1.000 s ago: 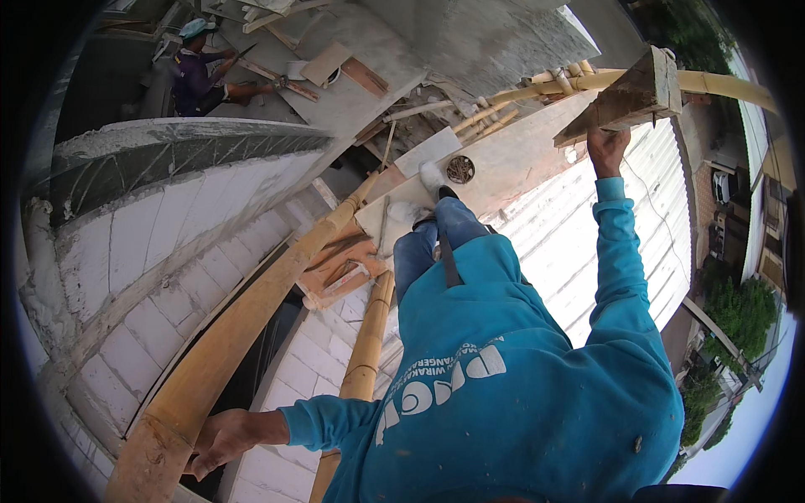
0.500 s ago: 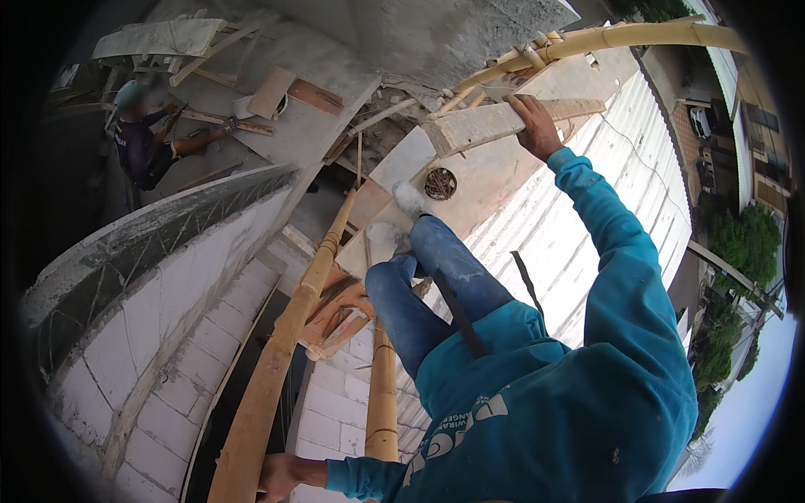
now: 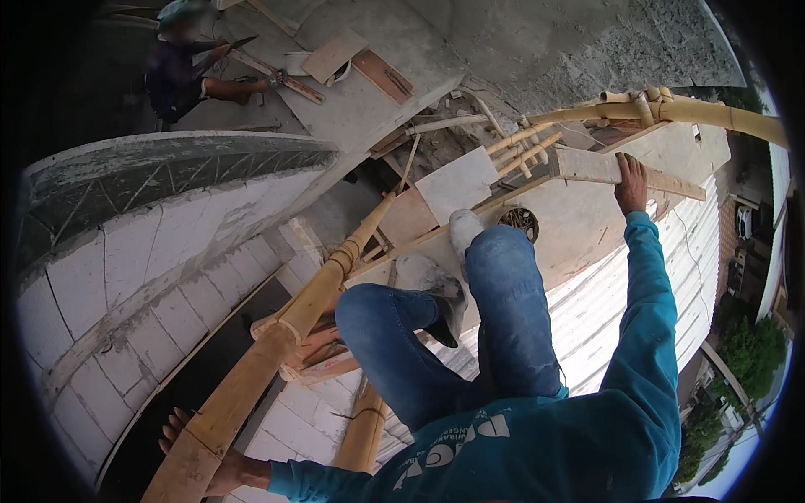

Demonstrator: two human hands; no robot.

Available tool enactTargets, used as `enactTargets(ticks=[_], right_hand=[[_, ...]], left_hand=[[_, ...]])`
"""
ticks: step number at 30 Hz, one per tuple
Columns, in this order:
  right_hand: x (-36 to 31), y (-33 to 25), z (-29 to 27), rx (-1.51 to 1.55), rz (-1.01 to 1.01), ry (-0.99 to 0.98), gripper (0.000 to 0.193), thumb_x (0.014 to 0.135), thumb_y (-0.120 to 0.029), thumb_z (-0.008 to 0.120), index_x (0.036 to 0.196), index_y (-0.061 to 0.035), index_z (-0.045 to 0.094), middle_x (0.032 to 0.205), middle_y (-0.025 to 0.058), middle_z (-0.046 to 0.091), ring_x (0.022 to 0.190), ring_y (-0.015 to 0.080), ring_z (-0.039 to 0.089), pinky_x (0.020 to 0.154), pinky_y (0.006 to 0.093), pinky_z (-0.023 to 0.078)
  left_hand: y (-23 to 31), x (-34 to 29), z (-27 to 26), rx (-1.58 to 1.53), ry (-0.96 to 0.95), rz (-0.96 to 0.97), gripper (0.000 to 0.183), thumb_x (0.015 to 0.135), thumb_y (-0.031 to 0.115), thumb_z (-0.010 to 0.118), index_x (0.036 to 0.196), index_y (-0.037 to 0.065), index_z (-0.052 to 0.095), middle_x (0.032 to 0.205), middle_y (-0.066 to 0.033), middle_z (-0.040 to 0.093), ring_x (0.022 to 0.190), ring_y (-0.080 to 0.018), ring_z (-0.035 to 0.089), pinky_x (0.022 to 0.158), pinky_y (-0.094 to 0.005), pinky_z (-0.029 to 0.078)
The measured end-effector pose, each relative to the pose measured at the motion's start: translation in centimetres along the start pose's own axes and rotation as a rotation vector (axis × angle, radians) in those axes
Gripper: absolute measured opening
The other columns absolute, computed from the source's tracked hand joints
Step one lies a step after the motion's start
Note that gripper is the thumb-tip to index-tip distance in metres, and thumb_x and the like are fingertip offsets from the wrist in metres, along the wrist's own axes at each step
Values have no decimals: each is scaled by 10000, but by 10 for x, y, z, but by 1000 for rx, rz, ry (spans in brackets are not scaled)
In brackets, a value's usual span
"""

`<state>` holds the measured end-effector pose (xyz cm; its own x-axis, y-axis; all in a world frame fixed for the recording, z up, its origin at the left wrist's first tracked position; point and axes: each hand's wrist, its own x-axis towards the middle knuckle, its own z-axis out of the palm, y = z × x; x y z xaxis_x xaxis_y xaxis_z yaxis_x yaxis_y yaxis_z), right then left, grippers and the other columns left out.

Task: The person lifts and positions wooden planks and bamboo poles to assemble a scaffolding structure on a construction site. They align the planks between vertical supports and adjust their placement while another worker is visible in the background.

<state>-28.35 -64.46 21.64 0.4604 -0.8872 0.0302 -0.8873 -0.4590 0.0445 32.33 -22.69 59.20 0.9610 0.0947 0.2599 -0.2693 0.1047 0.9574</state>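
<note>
At the lower left, my left hand (image 3: 225, 472) is wrapped round a thick bamboo pole (image 3: 256, 362), its fingertips showing on the far side. The pole slants up toward the middle of the view. My right arm reaches out to the right, and my right hand (image 3: 631, 184) grips a pale wooden plank (image 3: 585, 165) over its edge. The plank lies across a plywood board (image 3: 587, 222). My knees are bent, with my dusty shoes on the boards. By one shoe stands a round dark container (image 3: 521, 220) of nails or similar thin brown pieces.
Corrugated white roofing (image 3: 662, 268) slopes off at the right. A curved bamboo rail (image 3: 721, 115) crosses the far right. Below the left side are a white block wall (image 3: 126, 281) and a dark gap (image 3: 189, 360). Another person (image 3: 180, 71) sits at the upper left, holding a saw-like tool.
My body has lowered, knees bending further. My left hand's fingers now show beyond the pole. The plank's near end has swung down onto the board, my right hand still on it.
</note>
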Motion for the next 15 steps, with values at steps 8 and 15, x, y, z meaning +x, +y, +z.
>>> enactTargets(ticks=[8, 15], right_hand=[[-25, -3, 165, -36, 31, -47, 617, 801, -27, 642, 1387, -97, 466, 1286, 135, 547, 1244, 331, 514, 1097, 525, 367], [-24, -30, 222, -164, 41, -242, 723, 733, -80, 780, 1376, -141, 455, 1320, 90, 509, 1281, 305, 489, 1077, 584, 397]], left_hand=[[-25, 38, -77, 15, -456, 238, 796, 974, 491, 183, 1400, -152, 382, 1221, -296, 565, 1155, -441, 569, 1173, -606, 327], [-34, 24, -45, 309, 57, 390, 715, 1014, 428, 224, 1382, -158, 406, 1239, -306, 577, 1134, -448, 602, 1099, -536, 458]])
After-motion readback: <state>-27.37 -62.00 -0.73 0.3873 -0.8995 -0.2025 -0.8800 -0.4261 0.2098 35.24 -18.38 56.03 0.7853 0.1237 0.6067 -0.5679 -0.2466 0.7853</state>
